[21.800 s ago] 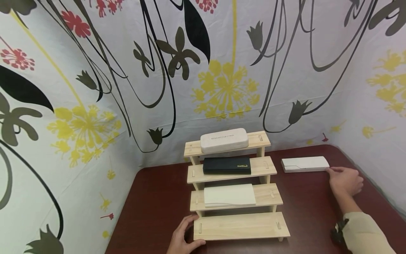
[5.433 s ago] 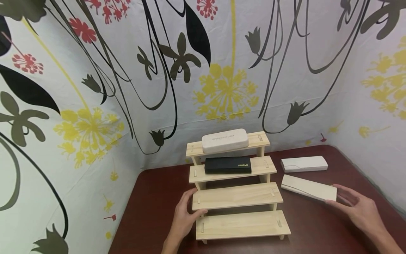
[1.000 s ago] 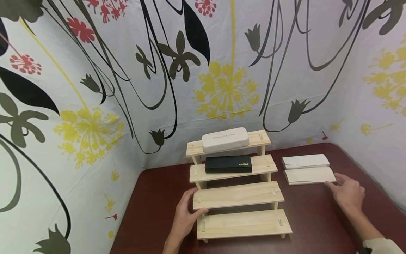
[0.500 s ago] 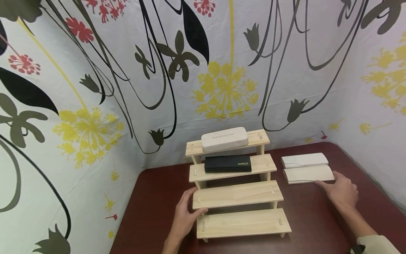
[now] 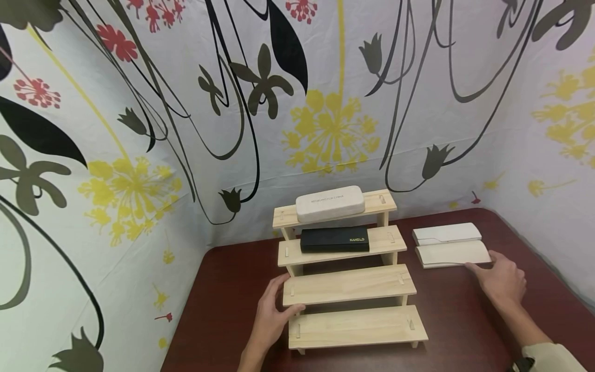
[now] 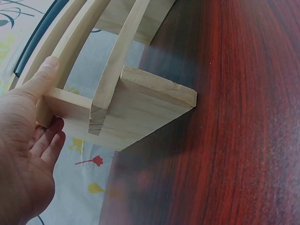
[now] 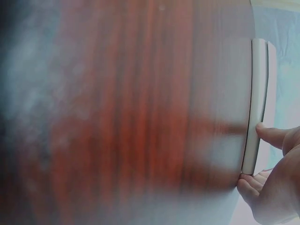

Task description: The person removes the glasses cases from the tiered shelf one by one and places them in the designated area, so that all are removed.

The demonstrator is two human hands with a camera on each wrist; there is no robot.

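Observation:
A stepped wooden rack (image 5: 346,285) stands on the table. My left hand (image 5: 270,315) grips the left end of its second tier from the bottom; the left wrist view has the thumb (image 6: 46,70) over the shelf edge and fingers curled beneath. On the right of the table, a cream glasses case (image 5: 452,254) lies flat against the front of a white glasses case (image 5: 446,234). My right hand (image 5: 501,279) holds the cream case at its right end. In the right wrist view, its thumb (image 7: 272,135) touches the long front side and the other fingers are at the short end.
A pale, lettered glasses case (image 5: 330,203) sits on the top tier. Below it rests a black glasses case (image 5: 334,241). The two lower tiers show bare wood. Flower-printed cloth (image 5: 325,62) walls the dark red table (image 5: 223,299) at the back and sides.
The cream case has moved from the rack's second-lowest tier to the table before the white case. My left hand went up from the bottom tier. Lately my right thumb slid left along the case.

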